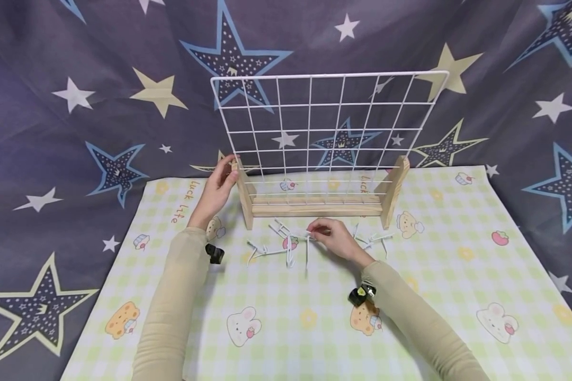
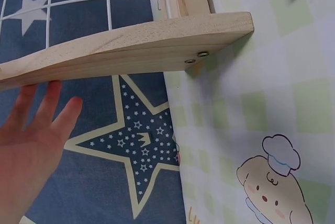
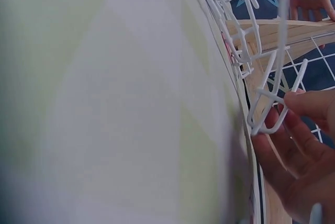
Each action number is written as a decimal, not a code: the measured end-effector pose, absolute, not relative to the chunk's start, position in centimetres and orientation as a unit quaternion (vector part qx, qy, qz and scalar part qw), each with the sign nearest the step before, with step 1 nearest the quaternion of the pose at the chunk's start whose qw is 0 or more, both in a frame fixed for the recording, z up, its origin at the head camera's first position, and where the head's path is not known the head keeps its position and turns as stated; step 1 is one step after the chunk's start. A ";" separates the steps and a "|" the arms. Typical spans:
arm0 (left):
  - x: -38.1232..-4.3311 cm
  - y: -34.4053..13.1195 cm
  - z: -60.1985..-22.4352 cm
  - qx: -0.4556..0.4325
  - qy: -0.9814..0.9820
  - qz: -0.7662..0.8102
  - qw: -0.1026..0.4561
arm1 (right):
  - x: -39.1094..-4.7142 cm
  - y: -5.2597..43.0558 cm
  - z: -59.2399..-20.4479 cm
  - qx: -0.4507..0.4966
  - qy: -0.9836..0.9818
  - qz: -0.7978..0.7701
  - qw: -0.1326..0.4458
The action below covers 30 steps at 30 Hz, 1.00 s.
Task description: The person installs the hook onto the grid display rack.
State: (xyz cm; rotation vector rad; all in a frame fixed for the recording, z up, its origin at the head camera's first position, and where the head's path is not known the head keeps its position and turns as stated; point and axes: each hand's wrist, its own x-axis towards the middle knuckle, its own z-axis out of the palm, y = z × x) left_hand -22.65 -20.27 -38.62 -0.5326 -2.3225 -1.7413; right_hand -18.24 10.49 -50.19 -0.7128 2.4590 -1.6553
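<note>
Right hand (image 1: 336, 241) pinches a hook (image 3: 270, 95); left hand (image 1: 216, 190) grips the stand (image 1: 314, 212)

The right hand is in front of the stand's base bar, a little left of its middle in the head view. Thumb and fingertips close on the hook, a bent white wire piece with a U-shaped frame and a long prong. The right wrist view shows the thumb on one side of the frame and fingers on the other. Whether the prong's end touches the cloth (image 1: 310, 344), I cannot tell.

The left hand is at the top of the stand's left upright (image 1: 245, 203), thumb in front and fingers reaching round behind the wood. The left wrist view shows two screws (image 2: 203, 54) in that upright's outer face, near the foot.

The stand is pale wood, and a white wire grid (image 1: 309, 130) rises from it between the two uprights. Loose hooks (image 1: 289, 258) lie on the cloth in front of the stand, some left of the right hand, others right of it, near the foot of the right upright (image 1: 394, 193).

The cloth is green-checked with cartoon prints. A dark curtain (image 1: 138, 37) with stars hangs behind. Each wrist bears a small black device (image 1: 214, 254) beside a beige sleeve (image 1: 171, 296).
</note>
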 end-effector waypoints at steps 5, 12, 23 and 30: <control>-22.6 -20.3 -38.7 -0.160 -0.783 -0.597 0.074 | -17.9 10.4 -49.7 -0.235 0.799 -0.552 0.043; -22.9 -20.4 -39.1 -0.144 -0.777 -0.611 0.046 | -16.3 10.2 -46.1 -0.223 0.792 -0.567 0.050; -22.6 -20.3 -38.5 -0.142 -0.774 -0.616 0.028 | -16.5 10.3 -46.0 -0.200 0.777 -0.596 0.041; -22.5 -20.2 -38.4 -0.134 -0.771 -0.623 0.023 | -16.7 10.6 -46.3 -0.167 0.747 -0.641 0.057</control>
